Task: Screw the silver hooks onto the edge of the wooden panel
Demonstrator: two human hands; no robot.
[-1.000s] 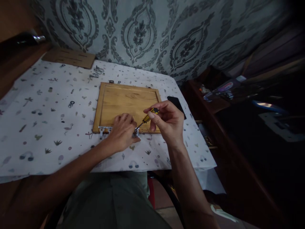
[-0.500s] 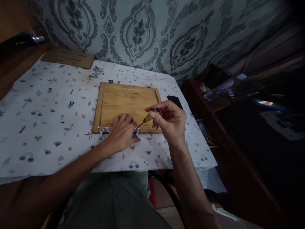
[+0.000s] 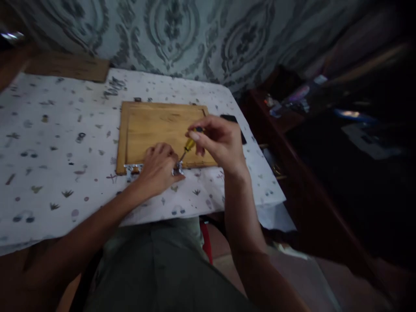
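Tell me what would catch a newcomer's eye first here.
The honey-brown wooden panel stands out first, lying mid-view on the white printed tablecloth. Next comes the yellow-and-black screwdriver in the right grip, its shaft angled down to a shiny metal fitting at the panel's near edge.

Dim light, ornate grey wall (image 3: 172,32) behind the table (image 3: 58,169), dark furniture (image 3: 316,190) at right.

place: looks like a home room | ornate patterned wall covering (image 3: 208,30) | printed tablecloth (image 3: 48,173) | dark-red furniture (image 3: 325,212)

Left hand (image 3: 158,167) palm-down, right hand (image 3: 224,142) in a pinch
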